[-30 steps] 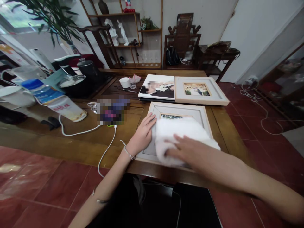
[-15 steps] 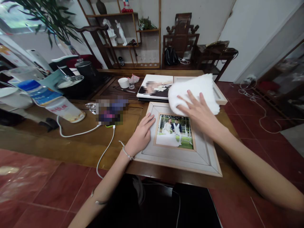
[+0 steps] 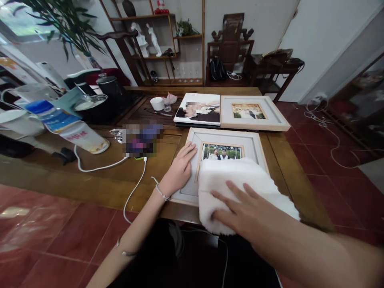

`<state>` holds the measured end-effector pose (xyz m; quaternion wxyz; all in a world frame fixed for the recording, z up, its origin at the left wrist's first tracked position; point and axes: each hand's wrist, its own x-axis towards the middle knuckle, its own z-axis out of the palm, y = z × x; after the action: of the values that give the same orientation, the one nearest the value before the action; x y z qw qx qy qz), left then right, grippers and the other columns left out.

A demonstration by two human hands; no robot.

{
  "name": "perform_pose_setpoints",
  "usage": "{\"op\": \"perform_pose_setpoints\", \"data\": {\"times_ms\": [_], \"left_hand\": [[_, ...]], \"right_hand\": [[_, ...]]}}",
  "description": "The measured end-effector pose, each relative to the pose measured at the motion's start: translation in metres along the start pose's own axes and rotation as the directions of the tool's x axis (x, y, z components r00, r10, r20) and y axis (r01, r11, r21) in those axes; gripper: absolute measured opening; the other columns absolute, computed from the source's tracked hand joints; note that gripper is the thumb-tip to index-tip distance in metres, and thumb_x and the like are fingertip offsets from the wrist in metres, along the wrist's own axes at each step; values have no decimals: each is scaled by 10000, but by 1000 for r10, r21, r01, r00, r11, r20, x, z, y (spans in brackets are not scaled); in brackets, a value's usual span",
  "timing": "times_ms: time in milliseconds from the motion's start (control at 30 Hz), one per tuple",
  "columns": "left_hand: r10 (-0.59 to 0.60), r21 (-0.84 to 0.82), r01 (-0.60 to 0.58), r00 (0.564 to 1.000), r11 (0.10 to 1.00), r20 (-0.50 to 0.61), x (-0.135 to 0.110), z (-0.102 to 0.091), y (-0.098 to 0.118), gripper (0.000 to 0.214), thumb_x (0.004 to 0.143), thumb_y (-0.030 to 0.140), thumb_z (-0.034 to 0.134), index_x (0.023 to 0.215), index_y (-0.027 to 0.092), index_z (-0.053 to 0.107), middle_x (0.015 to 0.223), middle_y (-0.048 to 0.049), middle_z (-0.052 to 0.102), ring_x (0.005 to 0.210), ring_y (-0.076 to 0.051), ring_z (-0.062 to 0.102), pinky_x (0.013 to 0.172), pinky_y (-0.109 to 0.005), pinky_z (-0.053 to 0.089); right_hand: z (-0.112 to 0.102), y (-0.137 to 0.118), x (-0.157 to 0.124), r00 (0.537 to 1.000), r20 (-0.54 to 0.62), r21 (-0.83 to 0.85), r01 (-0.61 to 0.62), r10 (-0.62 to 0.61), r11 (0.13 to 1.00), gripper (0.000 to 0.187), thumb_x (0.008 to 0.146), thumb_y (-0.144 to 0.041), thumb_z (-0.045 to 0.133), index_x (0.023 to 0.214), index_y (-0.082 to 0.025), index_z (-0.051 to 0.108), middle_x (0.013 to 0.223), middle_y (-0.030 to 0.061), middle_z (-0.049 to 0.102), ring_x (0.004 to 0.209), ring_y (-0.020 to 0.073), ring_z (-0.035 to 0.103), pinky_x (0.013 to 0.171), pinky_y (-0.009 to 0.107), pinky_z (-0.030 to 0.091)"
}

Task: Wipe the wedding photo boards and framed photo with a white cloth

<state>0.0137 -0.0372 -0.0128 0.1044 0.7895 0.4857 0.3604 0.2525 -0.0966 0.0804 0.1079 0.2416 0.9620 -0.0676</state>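
A picture frame (image 3: 183, 196) with a pale wide border lies flat on the wooden table, with a photo (image 3: 208, 151) of a couple at its centre. On the frame's left border rests my left hand (image 3: 179, 168), fingers extended and lying flat; its thumb is not visible. My right hand (image 3: 240, 206) presses on a fluffy white towel (image 3: 222, 174), fingers spread over it and thumb tucked into a fold. The towel covers the lower photo and the frame's lower right part, hanging past the near edge.
Behind lie a second framed photo (image 3: 285, 122) and a white photo album or panel (image 3: 181, 108). Leftward are a bottle (image 3: 87, 138), a blurred-out item (image 3: 141, 140) with a white cable (image 3: 135, 188), a white cup (image 3: 157, 104) and a dark pot (image 3: 109, 90). The table (image 3: 144, 200) ends close to my body.
My right hand has brought the towel from the frame's far side toward me, over the photo's lower part. The second framed photo is now uncovered. My left hand stays on the border.
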Motion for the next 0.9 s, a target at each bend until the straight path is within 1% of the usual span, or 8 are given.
{"op": "perform_pose_setpoints", "data": {"times_ms": [100, 167, 300, 367, 500, 733, 833, 900], "left_hand": [[-2, 1, 2, 1000, 1000, 5, 0, 0, 0, 508, 880, 27, 350, 1341, 156, 520, 1433, -126, 494, 1425, -242, 322, 1172, -521, 295], [5, 1, -5, 1000, 1000, 6, -1, 0, 0, 511, 882, 29, 353, 1349, 164, 510, 1438, -123, 489, 1425, -244, 321, 1169, -528, 297], [16, 1, -16, 1000, 1000, 2, -1, 0, 0, 513, 885, 32, 353, 1359, 168, 497, 1445, -122, 480, 1428, -243, 315, 1171, -526, 293], [17, 3, -17, 1000, 1000, 4, -1, 0, -1, 508, 888, 31, 350, 1358, 156, 497, 1444, -129, 480, 1428, -243, 315, 1172, -523, 292], [23, 1, -23, 1000, 1000, -3, -1, 1, -2, 491, 899, 40, 350, 1356, 148, 497, 1439, -136, 486, 1422, -243, 327, 1166, -526, 302], [3, 0, -3, 1000, 1000, 3, 1, 0, 0, 467, 907, 47, 348, 1330, 136, 524, 1429, -141, 497, 1420, -239, 332, 1169, -514, 305], [-3, -7, 3, 1000, 1000, 5, 1, -1, 1, 470, 901, 43, 352, 1324, 139, 532, 1426, -137, 502, 1418, -239, 336, 1165, -518, 308], [-5, -17, 5, 1000, 1000, -3, 1, -1, 1, 479, 891, 37, 361, 1324, 147, 534, 1421, -134, 510, 1413, -241, 346, 1161, -523, 313]], "right_hand": [[1, 12, 8, 997, -72, -14, -18, 17, 1000, 718, 674, 36, 575, 1316, -281, 519, 1495, 83, 415, 1306, 470, 393, 922, 666, 455], [0, 30, 23, 981, -167, -60, -107, 95, 992, 747, 704, 66, 495, 1387, -235, 453, 1525, 108, 362, 1360, 442, 321, 990, 657, 399], [-2, 73, 57, 895, -323, -122, -361, 307, 924, 725, 754, 103, 359, 1424, -166, 421, 1563, 137, 257, 1419, 420, 189, 1060, 670, 293], [-1, 87, 68, 879, -344, -148, -399, 331, 905, 716, 763, 110, 345, 1410, -179, 451, 1570, 116, 243, 1426, 425, 139, 1073, 689, 249], [1, 81, 70, 931, -238, -189, -325, 278, 927, 670, 762, 93, 428, 1360, -194, 516, 1556, 123, 277, 1400, 480, 165, 1035, 757, 220], [-2, 15, 22, 999, 26, 5, 20, -20, 1000, 735, 652, 29, 646, 1320, -260, 543, 1538, 113, 329, 1367, 495, 255, 999, 736, 310], [-3, 12, 9, 995, 20, 111, 99, -102, 989, 785, 627, 17, 651, 1332, -301, 517, 1533, 65, 358, 1388, 440, 265, 1025, 680, 338], [-7, 22, 11, 998, -35, 115, 54, -50, 992, 731, 679, 41, 552, 1332, -287, 513, 1526, 50, 375, 1398, 383, 281, 1048, 623, 351]]}}
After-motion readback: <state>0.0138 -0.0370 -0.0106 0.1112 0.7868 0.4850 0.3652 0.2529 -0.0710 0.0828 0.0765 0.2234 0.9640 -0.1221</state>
